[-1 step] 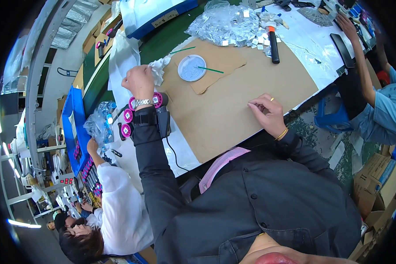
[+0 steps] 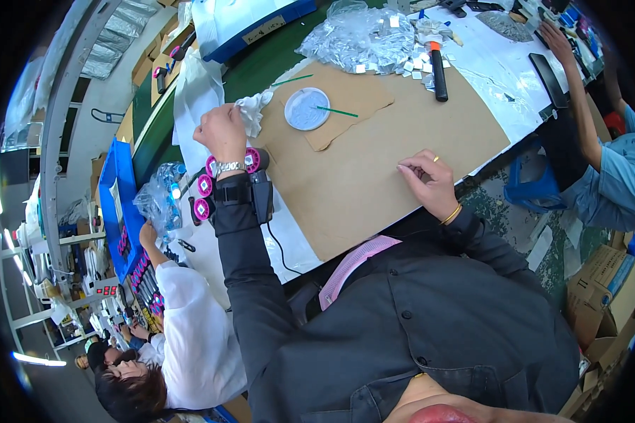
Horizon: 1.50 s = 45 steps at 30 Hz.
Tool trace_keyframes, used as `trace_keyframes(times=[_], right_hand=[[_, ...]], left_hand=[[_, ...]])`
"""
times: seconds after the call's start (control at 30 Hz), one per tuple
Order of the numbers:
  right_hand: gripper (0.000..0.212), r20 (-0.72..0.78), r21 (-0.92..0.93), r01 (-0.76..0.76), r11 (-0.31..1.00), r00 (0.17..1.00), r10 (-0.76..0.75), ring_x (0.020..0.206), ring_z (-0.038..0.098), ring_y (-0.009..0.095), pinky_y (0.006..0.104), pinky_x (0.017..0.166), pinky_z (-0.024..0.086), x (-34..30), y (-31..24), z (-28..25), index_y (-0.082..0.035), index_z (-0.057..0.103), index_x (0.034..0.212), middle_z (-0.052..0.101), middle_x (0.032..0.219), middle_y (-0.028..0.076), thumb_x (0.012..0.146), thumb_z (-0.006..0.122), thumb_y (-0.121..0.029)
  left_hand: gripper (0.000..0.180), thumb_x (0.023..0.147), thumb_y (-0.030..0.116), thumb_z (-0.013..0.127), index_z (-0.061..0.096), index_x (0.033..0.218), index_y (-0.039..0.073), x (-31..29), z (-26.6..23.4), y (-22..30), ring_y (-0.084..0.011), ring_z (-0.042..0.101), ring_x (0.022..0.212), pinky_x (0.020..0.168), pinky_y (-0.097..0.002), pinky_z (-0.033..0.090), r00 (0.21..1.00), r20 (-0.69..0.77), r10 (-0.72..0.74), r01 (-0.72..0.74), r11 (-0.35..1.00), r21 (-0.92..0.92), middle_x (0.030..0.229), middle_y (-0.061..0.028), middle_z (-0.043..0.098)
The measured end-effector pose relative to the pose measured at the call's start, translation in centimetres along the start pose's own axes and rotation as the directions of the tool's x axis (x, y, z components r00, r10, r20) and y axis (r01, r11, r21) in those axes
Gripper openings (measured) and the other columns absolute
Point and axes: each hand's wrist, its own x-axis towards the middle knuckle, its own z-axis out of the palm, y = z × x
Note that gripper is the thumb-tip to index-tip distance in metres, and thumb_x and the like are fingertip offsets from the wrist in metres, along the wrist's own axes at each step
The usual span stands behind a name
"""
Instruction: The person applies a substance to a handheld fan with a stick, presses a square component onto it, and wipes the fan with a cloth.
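My left hand (image 2: 222, 134) is curled into a loose fist at the left edge of the brown cardboard sheet (image 2: 360, 183). Its inner fingers are turned away, so what they may hold is hidden. A crumpled white tissue (image 2: 254, 113) lies right beside it. Around and beneath my left wrist are several black devices with pink round ends (image 2: 204, 185). My right hand (image 2: 430, 182) rests at the sheet's near right edge, fingers curled toward the thumb with nothing visible in them. Farther off, a round white dish (image 2: 307, 109) holds pale paste and a green stick (image 2: 339, 111).
Behind the dish lies a heap of small white squares in clear plastic (image 2: 360, 39). A hammer-like tool with black handle (image 2: 439, 74) sits beside it. A blue tray (image 2: 116, 204) and a white-sleeved co-worker (image 2: 197, 324) are at left; another co-worker (image 2: 607, 162) works at right.
My left hand has shifted very slightly to the left. My right hand stays where it was.
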Motion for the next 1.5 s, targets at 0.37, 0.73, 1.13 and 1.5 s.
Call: trace_keyframes(times=[0.37, 0.73, 1.13, 1.5], right_hand=[[0.008, -0.017, 0.016, -0.048, 0.999, 0.999, 0.048, 0.075, 0.061, 0.013, 0.0267, 0.067, 0.048, 0.0, 0.1, -0.6, 0.003, 0.074, 0.1, 0.067, 0.087, 0.006, 0.1, 0.068, -0.002], [0.013, -0.002, -0.015, -0.012, 1.0, 1.0, 0.012, 0.066, 0.054, 0.014, 0.0306, 0.061, 0.044, -0.1, 0.6, -0.6, 0.002, 0.069, 0.089, 0.061, 0.077, 0.007, 0.099, 0.07, -0.006], [0.011, -0.073, 0.032, -0.065, 0.997, 0.995, 0.067, 0.063, 0.057, 0.013, 0.0288, 0.06, 0.047, -0.3, -0.3, -0.1, -0.001, 0.073, 0.094, 0.066, 0.078, 0.007, 0.098, 0.074, -0.011], [0.009, -0.029, -0.065, 0.007, 0.998, 1.0, -0.009, 0.065, 0.06, 0.015, 0.0296, 0.062, 0.048, -0.5, 0.1, 0.1, 0.0, 0.074, 0.098, 0.067, 0.08, 0.009, 0.1, 0.07, -0.008]], left_hand=[[0.019, 0.092, 0.029, 0.074, 0.081, 0.097, 0.012, -2.4, -2.2, 2.2, -0.0273, 0.068, 0.095, 0.095, -0.0476, 0.037, 0.997, 0.044, 0.071, -0.07, 0.997, -0.017, 0.087, -0.0068, 0.076], [0.015, 0.096, 0.019, 0.073, 0.07, 0.089, 0.006, -5.6, -4.0, 6.7, -0.0314, 0.064, 0.088, 0.081, -0.0458, 0.044, 0.94, -0.329, 0.089, -0.171, 0.958, -0.229, 0.086, -0.011, 0.067], [0.041, 0.097, 0.007, 0.074, 0.045, 0.069, 0.003, -15.6, -4.5, 16.3, -0.0238, 0.039, 0.052, 0.051, -0.0393, 0.031, 0.983, -0.183, 0.026, -0.15, 0.694, -0.704, 0.062, -0.0094, 0.045], [0.043, 0.103, 0.008, 0.065, 0.044, 0.066, 0.002, -17.2, -1.5, 13.8, -0.0238, 0.032, 0.046, 0.048, -0.0406, 0.026, 0.959, -0.277, 0.055, -0.254, 0.594, -0.763, 0.054, -0.0107, 0.036]])
